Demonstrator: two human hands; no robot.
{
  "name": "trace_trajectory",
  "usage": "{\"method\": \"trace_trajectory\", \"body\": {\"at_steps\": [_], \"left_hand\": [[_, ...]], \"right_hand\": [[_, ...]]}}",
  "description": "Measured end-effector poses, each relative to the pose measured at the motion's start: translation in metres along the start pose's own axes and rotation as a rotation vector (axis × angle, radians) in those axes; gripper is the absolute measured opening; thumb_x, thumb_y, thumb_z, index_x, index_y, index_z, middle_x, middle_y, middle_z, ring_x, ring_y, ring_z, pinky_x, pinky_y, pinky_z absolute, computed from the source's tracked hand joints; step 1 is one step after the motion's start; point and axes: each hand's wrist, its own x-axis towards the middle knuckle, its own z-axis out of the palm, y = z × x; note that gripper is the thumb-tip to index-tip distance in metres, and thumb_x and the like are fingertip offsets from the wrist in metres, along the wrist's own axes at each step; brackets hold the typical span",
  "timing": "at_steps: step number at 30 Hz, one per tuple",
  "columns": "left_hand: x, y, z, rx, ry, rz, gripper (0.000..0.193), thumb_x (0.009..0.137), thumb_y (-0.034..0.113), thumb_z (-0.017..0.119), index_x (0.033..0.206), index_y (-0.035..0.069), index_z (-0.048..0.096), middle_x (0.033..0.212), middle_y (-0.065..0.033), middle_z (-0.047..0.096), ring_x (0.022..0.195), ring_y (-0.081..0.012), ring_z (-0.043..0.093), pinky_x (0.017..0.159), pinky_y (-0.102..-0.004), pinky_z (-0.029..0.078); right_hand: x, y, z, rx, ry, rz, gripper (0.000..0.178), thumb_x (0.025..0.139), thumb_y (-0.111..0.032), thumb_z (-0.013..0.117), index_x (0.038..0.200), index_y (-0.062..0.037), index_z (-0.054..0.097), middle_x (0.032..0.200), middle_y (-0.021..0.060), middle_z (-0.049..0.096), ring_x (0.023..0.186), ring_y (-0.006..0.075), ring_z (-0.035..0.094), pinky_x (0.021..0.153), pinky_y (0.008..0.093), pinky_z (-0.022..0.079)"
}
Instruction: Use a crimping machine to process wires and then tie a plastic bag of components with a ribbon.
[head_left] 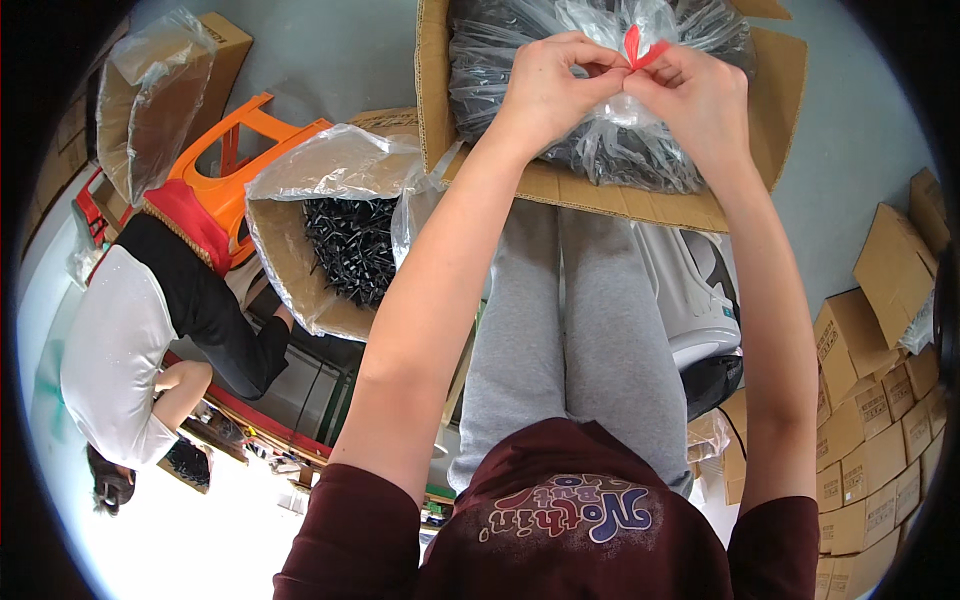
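Note:
My left hand [562, 85] and my right hand [703, 100] meet over the gathered neck of a clear plastic bag [610, 152]. Both are closed in a pinch on a thin red plastic tie [633, 44], which loops up between the fingertips and sticks out by the right hand. Dark contents show through the bag, but their kind cannot be made out. The bag fills an open cardboard box [787, 105] beyond my knees. How the tie passes around the bag's neck is hidden behind my fingers.
Left of my arm stands a bag-lined carton [280, 262] holding black, spiky small parts [352, 245]. A co-worker in a white shirt [118, 345] sits by an orange stool [235, 150]. Cardboard boxes [868, 465] are stacked at right; a white plastic stool [690, 300] is beside my leg.

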Motion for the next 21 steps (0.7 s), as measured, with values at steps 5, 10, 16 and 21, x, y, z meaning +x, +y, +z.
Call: {"method": "trace_trajectory", "body": {"at_steps": [5,10,16,21], "left_hand": [[0.007,-0.01,-0.003,-0.001,-0.051,-0.001,0.019,0.071,0.016,0.074,0.087,0.005,0.074,0.079,-0.0075,0.067,0.073,-0.0153,0.064,0.069,-0.028,0.051],[0.011,-0.012,0.003,-0.016,-0.035,-0.016,0.02,0.069,0.015,0.075,0.086,0.004,0.074,0.079,-0.0069,0.068,0.074,-0.0143,0.064,0.071,-0.0279,0.052],[0.014,-0.015,0.003,-0.109,-0.013,-0.104,0.019,0.07,0.014,0.074,0.086,0.003,0.074,0.079,-0.0067,0.069,0.073,-0.0121,0.064,0.069,-0.0252,0.052],[0.015,-0.022,-0.011,-0.213,-0.045,-0.158,0.019,0.073,0.014,0.073,0.087,0.002,0.073,0.08,-0.0058,0.07,0.074,-0.0091,0.064,0.07,-0.0238,0.051]], "right_hand": [[-0.006,0.003,0.008,0.055,0.059,0.076,0.02,0.071,-0.015,0.074,0.086,-0.0026,0.069,0.07,0.0052,0.068,0.064,0.0088,0.064,0.062,0.0229,0.052],[-0.004,0.011,0.007,0.009,0.069,-0.024,0.017,0.071,-0.011,0.073,0.085,-0.0034,0.069,0.072,0.0028,0.067,0.065,0.008,0.063,0.062,0.0215,0.051],[-0.006,0.01,0.006,0.003,0.076,-0.136,0.016,0.069,-0.011,0.073,0.082,-0.0036,0.068,0.07,0.0038,0.066,0.061,0.0104,0.063,0.06,0.023,0.051],[-0.011,0.012,0.001,0.28,-0.02,0.132,0.014,0.071,-0.01,0.073,0.083,-0.0041,0.07,0.072,0.0022,0.067,0.063,0.0077,0.061,0.061,0.0222,0.05]]}}
